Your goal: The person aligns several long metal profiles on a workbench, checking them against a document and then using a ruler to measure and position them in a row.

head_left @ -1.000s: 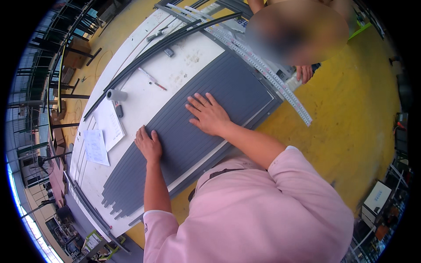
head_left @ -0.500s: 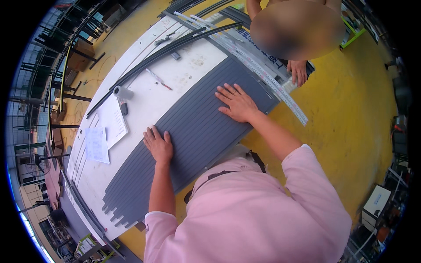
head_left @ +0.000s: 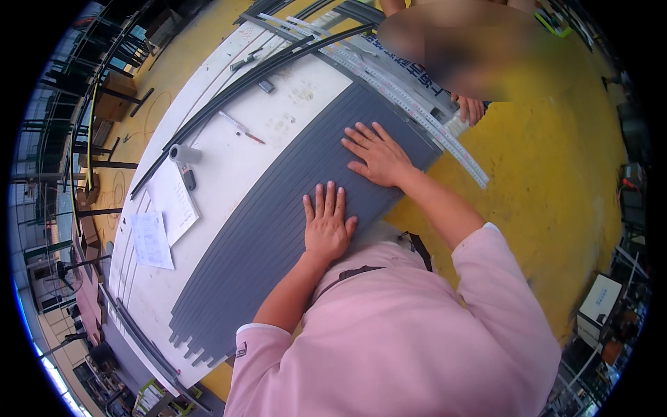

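Note:
A wide grey panel of joined narrow slats (head_left: pixel 257 243) lies along the near side of a white worktable (head_left: pixel 278 118). Its left end is stepped, with the slats ending unevenly. My left hand (head_left: pixel 328 226) rests flat on the panel's middle, fingers stretched out. Farther right, my right hand (head_left: pixel 379 156) also lies flat on the slats, fingers spread. Neither hand holds anything. Just beyond the panel's right end, long measuring rulers (head_left: pixel 424 118) lie across the table and stick out past its edge.
Long dark strips (head_left: pixel 229 97) cross the table's far side. Paper sheets (head_left: pixel 151 240), a grey roll (head_left: pixel 185 153), a utility knife (head_left: pixel 188 178) and a pen (head_left: pixel 233 121) lie on the white top. Another person's hand (head_left: pixel 470 109) is at the right corner. Yellow floor (head_left: pixel 549 208) lies to the right.
My left hand has slid to the right along the panel, closer to my right hand. The right hand stays nearly in place. The view has shifted slightly.

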`<state>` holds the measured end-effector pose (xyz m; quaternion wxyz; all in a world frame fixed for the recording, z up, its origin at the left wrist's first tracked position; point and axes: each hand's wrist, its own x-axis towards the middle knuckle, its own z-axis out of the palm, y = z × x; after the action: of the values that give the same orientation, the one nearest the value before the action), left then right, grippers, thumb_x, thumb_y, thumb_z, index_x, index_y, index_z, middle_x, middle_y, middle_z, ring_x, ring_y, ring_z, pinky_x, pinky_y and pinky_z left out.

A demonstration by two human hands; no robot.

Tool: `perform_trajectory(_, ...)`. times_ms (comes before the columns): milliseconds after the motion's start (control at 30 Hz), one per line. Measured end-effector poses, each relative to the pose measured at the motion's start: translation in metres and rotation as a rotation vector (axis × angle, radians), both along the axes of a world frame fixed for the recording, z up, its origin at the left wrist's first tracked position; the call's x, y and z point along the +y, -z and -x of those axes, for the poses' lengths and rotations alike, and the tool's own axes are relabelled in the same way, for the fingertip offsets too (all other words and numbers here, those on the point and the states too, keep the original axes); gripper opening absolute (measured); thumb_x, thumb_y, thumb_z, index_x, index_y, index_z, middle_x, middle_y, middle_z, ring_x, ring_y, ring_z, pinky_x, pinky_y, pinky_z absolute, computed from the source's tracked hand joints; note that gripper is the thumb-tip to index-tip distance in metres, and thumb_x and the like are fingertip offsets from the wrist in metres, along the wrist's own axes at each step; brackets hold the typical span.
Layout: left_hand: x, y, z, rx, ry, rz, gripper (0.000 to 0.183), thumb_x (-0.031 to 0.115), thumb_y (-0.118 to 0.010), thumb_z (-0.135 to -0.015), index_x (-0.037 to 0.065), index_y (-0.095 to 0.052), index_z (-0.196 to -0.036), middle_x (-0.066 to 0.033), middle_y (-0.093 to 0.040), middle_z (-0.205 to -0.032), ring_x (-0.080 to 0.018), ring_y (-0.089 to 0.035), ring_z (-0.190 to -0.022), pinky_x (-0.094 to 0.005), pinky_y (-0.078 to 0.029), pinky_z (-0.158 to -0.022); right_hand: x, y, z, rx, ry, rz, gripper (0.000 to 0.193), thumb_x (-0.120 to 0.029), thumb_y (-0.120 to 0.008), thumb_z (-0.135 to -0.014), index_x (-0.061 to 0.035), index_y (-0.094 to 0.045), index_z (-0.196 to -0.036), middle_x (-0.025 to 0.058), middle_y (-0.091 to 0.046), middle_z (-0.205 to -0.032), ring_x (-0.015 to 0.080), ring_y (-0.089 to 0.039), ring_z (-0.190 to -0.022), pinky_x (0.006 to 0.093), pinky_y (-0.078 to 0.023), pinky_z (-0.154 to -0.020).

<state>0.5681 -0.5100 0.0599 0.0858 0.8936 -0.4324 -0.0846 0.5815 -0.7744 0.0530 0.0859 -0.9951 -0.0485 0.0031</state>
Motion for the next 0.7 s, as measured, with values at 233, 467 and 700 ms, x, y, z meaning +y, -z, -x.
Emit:
perform_trajectory(233, -0.009, -0.004, -0.005, 0.06, 0.032, -0.03, 0.081, 0.049, -0.052, -0.104, 0.001, -0.03, -0.166, -0.0219, -0.02, -0.175, -0.043, -0.011, -0.164, -0.0624, -0.002, -0.13, 0.042, -0.012, -0.069, -0.062, 0.037, -0.043, 0.066, -0.055, -0.041, -0.11, -0.0168, -0.041, -0.164, 0.0056, -0.029, -0.175, 0.0261, -0.023, -0.162, 0.051, -0.013, -0.133)
perform_trajectory(467, 0.012, -0.028, -0.034, 0.209, 0.051, 0.195, 0.067, 0.034, -0.056, -0.106, -0.002, -0.04, -0.16, -0.0246, -0.034, -0.169, -0.0433, -0.027, -0.159, -0.0536, -0.018, -0.131, 0.039, 0.001, -0.108, 0.016, -0.032, -0.028, 0.067, -0.055, -0.038, -0.111, -0.0164, -0.037, -0.166, 0.0032, -0.029, -0.175, 0.0221, -0.021, -0.163, 0.0431, -0.014, -0.134)
perform_trajectory(700, 0.107, 0.013, -0.067, -0.074, -0.58, 0.005, 0.074, 0.041, -0.047, -0.11, -0.01, -0.031, -0.161, -0.0295, -0.024, -0.172, -0.0463, -0.017, -0.161, -0.0584, -0.011, -0.13, 0.013, -0.005, -0.099, 0.045, 0.051, -0.06, 0.069, -0.055, -0.038, -0.111, -0.0151, -0.034, -0.167, 0.0032, -0.026, -0.176, 0.0218, -0.018, -0.163, 0.04, -0.012, -0.134)
